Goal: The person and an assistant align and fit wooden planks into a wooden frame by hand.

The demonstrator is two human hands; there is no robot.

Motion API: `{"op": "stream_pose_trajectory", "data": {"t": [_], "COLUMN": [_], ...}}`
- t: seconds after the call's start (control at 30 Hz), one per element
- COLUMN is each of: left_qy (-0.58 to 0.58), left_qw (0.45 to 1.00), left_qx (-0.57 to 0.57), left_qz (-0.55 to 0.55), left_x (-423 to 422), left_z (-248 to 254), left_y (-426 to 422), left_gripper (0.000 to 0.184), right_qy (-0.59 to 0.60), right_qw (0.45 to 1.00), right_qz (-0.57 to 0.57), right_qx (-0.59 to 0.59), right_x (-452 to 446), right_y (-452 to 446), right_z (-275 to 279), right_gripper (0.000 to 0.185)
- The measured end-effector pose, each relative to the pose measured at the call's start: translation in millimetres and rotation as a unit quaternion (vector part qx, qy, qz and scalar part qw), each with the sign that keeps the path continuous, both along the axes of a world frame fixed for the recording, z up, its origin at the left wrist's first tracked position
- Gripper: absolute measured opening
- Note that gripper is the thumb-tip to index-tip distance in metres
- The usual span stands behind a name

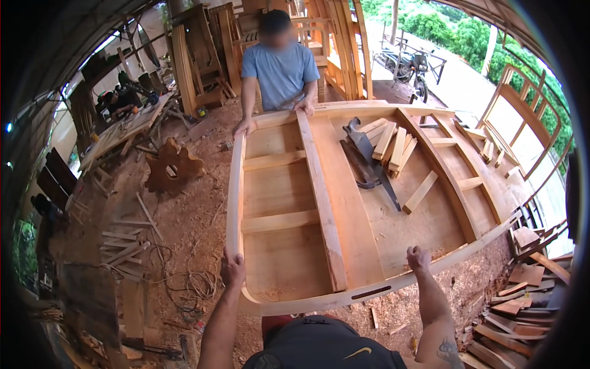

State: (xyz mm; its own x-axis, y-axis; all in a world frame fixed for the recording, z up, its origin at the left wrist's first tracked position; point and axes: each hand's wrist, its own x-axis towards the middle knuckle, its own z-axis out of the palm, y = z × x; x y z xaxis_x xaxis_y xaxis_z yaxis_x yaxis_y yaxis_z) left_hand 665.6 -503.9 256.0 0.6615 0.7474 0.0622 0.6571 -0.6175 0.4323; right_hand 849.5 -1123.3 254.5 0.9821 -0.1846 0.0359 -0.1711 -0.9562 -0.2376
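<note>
The frame (236,184) is seemingly being steadied mid-scene: its near left rim is grasped by the left hand (233,270), its far rim by a co-worker (281,67). The right hand (418,258) is clenched, nothing visible inside; for any shift, level support would be needed.

The wooden frame (235,203) lies between the person and a co-worker (279,71) behind its far edge. On it, saws (364,149) sit left of stacked wood blocks (393,146); scrap wood (513,310) is heaped right, cord (201,284) left.
</note>
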Motion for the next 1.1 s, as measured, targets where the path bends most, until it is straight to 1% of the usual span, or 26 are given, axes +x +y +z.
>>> {"op": "stream_pose_trajectory", "data": {"t": [0.13,0.23,0.33,0.43,0.53,0.67,0.83,0.93,1.03,1.1], "left_qy": [0.001,0.000,-0.001,0.008,-0.012,-0.010,-0.005,0.000,0.011,0.010], "left_qw": [1.000,1.000,1.000,1.000,1.000,1.000,1.000,1.000,1.000,1.000], "left_qx": [-0.006,-0.006,-0.002,-0.002,0.008,0.014,0.012,-0.001,-0.008,-0.010], "left_qz": [0.001,-0.001,-0.002,0.007,-0.002,-0.003,0.003,0.002,0.009,0.011], "left_x": [0,0,0,0,0,0,0,0,1,1], "left_z": [2,0,-1,0,-4,-8,-5,-1,2,3], "left_y": [-1,-1,0,-2,0,2,0,-1,-2,-2], "left_gripper": [0.066,0.066,0.065,0.065,0.065,0.066,0.065,0.066,0.066,0.066], "right_qy": [0.006,-0.020,0.011,0.016,0.033,0.038,0.046,0.048,0.014,0.015], "right_qw": [1.000,1.000,1.000,1.000,0.999,0.999,0.999,0.999,1.000,1.000], "right_qz": [0.001,-0.007,-0.005,0.005,-0.014,-0.017,-0.021,-0.012,-0.009,-0.007], "right_qx": [-0.002,-0.005,-0.004,-0.010,0.001,0.002,0.006,0.003,0.001,0.008], "right_x": [0,0,0,1,-1,-1,-5,-3,-1,-1], "right_y": [1,2,2,1,6,5,12,8,4,2], "right_z": [3,0,4,2,10,10,24,19,8,6], "right_gripper": [0.045,0.041,0.045,0.045,0.045,0.045,0.046,0.047,0.044,0.044]}}
